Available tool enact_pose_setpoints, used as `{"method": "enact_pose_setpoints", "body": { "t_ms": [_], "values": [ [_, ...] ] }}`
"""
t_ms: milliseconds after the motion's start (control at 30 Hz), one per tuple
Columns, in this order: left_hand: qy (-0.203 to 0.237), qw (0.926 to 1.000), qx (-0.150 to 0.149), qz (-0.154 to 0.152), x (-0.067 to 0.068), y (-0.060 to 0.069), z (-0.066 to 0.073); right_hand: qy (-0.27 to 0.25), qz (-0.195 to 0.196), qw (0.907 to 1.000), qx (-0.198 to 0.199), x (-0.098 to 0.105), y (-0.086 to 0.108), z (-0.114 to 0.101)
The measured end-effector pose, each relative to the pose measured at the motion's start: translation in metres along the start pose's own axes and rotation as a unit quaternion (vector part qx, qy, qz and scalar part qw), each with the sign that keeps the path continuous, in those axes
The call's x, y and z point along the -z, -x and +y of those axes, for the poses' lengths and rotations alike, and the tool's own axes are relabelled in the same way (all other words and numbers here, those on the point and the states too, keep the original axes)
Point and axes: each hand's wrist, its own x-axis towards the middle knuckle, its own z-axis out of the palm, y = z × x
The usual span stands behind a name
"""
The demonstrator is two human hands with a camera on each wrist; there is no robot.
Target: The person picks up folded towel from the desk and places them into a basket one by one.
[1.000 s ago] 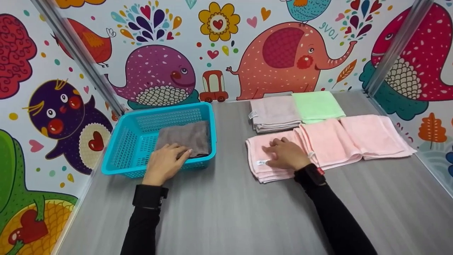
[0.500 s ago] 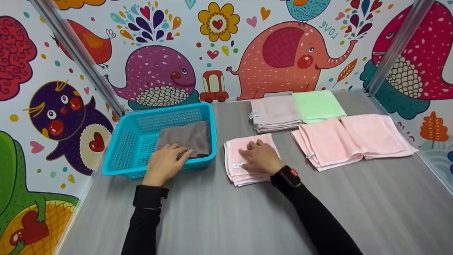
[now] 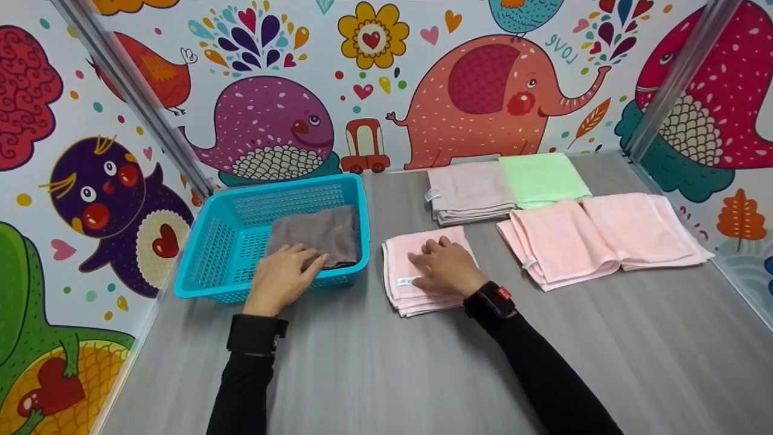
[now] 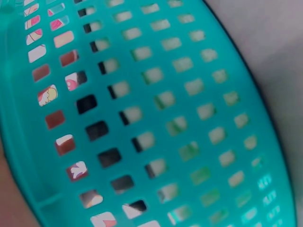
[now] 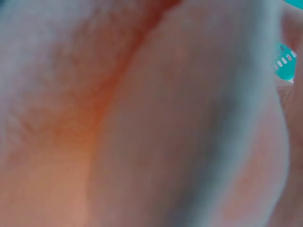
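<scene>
In the head view my left hand (image 3: 286, 277) lies over the front rim of a turquoise plastic basket (image 3: 211, 294). Its fingertips reach a folded dark grey towel (image 3: 320, 232) inside; whether they press on it is hard to tell. The left wrist view is filled by the perforated basket wall (image 4: 156, 113). With fingers spread, my right hand (image 3: 450, 267) rests on top of a folded pink towel (image 3: 401, 249) that has a small white label. Blurred pink cloth (image 5: 255, 170) fills much of the right wrist view.
At the right lie more folded pink towels (image 3: 640, 229). Behind them sit a greyish-pink folded towel stack (image 3: 471, 187) and a light green towel (image 3: 543, 179). The grey tabletop (image 3: 374, 374) ends at walls printed with cartoon animals.
My right hand has slid the folded pink towel left, away from the other pink towels. It stays still over the last half second. My left hand has not moved.
</scene>
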Motion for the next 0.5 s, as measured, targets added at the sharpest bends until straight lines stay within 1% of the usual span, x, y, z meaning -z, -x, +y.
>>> {"method": "enact_pose_setpoints", "body": {
  "t_ms": [133,367,500],
  "values": [
    [0.006,1.0000,0.000,0.004,0.0004,0.0002,0.0001,0.001,-0.003,1.0000,-0.001,0.0000,-0.0006,0.0005],
    [0.007,0.9999,-0.008,0.011,0.0016,0.0018,-0.0004,0.003,0.009,0.9999,0.008,0.0010,0.0032,0.0017],
    [0.010,0.9999,-0.007,0.010,0.0010,0.0011,-0.0011,-0.001,-0.002,1.0000,0.005,0.0025,0.0067,-0.0012]
  ]
}}
